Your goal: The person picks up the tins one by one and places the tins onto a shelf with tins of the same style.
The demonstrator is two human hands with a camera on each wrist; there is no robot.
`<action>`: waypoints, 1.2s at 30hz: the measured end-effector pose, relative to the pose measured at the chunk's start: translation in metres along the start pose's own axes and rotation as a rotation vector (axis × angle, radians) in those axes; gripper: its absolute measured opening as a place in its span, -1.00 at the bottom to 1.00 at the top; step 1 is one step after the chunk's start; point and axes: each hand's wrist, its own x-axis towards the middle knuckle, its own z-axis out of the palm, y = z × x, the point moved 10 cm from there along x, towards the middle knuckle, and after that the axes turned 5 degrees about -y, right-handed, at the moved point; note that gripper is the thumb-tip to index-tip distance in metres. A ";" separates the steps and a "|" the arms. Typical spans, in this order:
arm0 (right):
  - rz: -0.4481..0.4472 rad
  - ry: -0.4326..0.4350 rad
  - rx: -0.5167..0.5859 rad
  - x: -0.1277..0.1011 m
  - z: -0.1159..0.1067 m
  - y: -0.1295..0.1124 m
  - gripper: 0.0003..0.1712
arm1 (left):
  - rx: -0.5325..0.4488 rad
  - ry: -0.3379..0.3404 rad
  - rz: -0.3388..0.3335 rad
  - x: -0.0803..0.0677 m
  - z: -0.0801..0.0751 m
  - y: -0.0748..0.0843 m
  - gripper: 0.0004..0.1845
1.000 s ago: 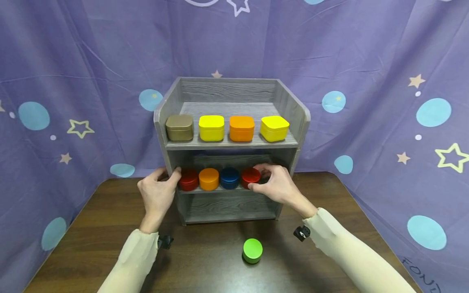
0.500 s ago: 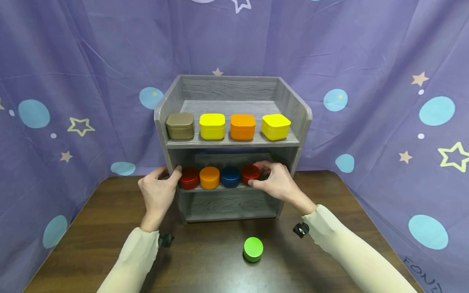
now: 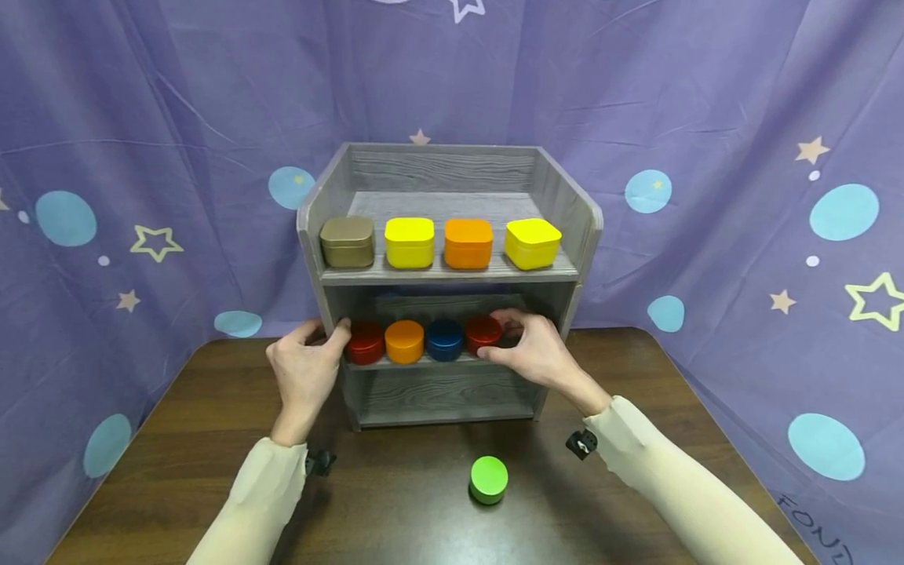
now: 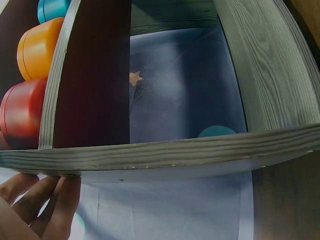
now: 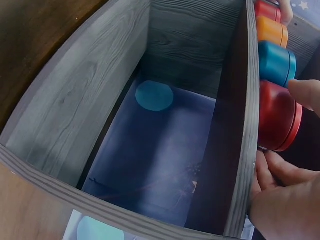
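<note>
My left hand (image 3: 304, 373) grips the left side panel of a grey wooden shelf unit (image 3: 441, 171), thumb at the front edge; its fingers press the panel's outer face in the left wrist view. At the right end of the middle shelf, my right hand (image 3: 538, 355) holds a round red tin (image 3: 479, 336), thumb in front and fingers on its far side. The tin's base sits on or close to the shelf. To its left stand a blue tin (image 3: 444, 341), an orange tin (image 3: 404, 343) and another red tin (image 3: 366, 345), the last beside my left thumb.
On the top shelf is a row of squarish tins: a bronze one (image 3: 348, 243), a yellow one (image 3: 410, 243), an orange one (image 3: 468, 244) and another yellow one (image 3: 533, 244). A round green tin (image 3: 488, 479) stands on the brown table (image 3: 395, 486) in front. A purple curtain (image 3: 233, 102) hangs behind.
The head view has shifted very slightly. Both hands keep their places, the right one still holding the red tin; no tin has clearly moved.
</note>
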 end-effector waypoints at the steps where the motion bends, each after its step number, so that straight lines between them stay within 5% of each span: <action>1: -0.004 0.008 0.011 -0.002 -0.001 0.001 -0.27 | -0.001 0.001 0.001 0.000 0.000 0.000 -0.77; 18: -0.107 0.162 0.054 -0.048 -0.011 0.003 -0.31 | -0.009 0.011 0.014 0.003 -0.001 0.002 -0.76; 36: -0.162 0.081 0.028 -0.094 0.026 0.031 -0.33 | -0.006 -0.002 -0.013 0.000 0.001 -0.002 -0.78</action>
